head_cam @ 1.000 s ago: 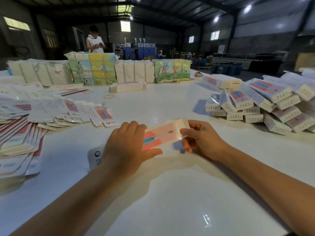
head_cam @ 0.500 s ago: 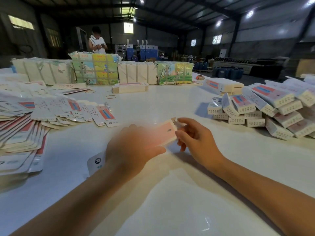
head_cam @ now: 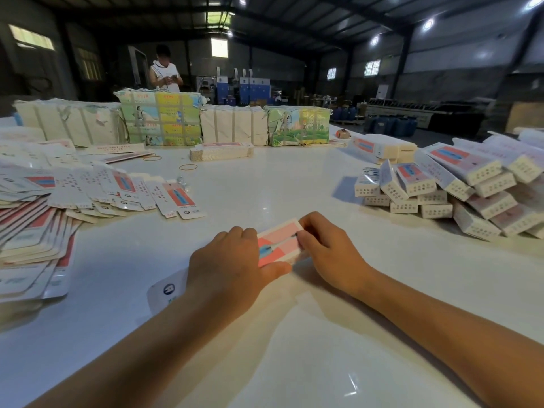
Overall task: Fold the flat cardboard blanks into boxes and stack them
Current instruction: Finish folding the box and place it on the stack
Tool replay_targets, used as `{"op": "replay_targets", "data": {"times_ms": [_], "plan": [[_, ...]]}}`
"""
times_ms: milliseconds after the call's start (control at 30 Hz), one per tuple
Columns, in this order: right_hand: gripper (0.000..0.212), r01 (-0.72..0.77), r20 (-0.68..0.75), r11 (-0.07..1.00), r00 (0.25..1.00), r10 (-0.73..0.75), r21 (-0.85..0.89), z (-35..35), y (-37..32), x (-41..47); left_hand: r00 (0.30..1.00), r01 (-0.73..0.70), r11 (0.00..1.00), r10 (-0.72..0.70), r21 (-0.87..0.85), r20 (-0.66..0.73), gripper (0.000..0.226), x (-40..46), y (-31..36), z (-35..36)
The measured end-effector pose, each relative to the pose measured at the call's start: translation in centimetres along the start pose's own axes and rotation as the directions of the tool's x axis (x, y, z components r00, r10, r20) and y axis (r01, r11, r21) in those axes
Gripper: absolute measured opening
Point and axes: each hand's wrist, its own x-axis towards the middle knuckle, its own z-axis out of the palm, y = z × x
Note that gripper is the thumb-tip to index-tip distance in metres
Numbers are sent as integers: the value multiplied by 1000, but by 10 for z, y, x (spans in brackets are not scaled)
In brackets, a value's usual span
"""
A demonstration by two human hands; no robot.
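Head view: the box (head_cam: 278,242) sits near centre on the desk (head_cam: 294,334), left hand (head_cam: 228,269) gripping its near end, right hand (head_cam: 329,248) pinching the far flap. Best tuck that flap squarely while bracing the body, then add it to the stack (head_cam: 447,189) at right.

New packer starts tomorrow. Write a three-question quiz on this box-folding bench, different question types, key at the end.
1. True or false: both hands grip the same pink box.
2. The finished boxes are piled on which side of the table: A) the person's left, B) the person's right, C) nowhere?
3. What lies fanned out on the opposite side?

Key
1. True: left hand and right hand hold its two ends.
2. B.
3. Flat blanks.
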Motion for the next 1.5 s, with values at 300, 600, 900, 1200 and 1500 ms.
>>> {"op": "replay_targets", "data": {"times_ms": [300,600,900,1200,1500], "plan": [[80,-382,122,705,912,391,598,-11,4,16,1000,22,996,-20,-85,21,62,-1,3,-6],[24,43,-63,992,997,-51,-116,6,-4,4,996,-60,996,64,60,-59,65,-3,12,0],[29,-252,122,684,965,233,685,0,-12,5,974,-102,962,148,253,-172,68,-8,12,-2],[43,-283,154,496,946,284,821,-4,-10,9,956,-149,978,180,146,-231,60,-8,14,-12],[38,-203,24,755,970,241,624,-3,-8,5,928,-172,952,242,252,-283,63,-8,10,-8]]}}
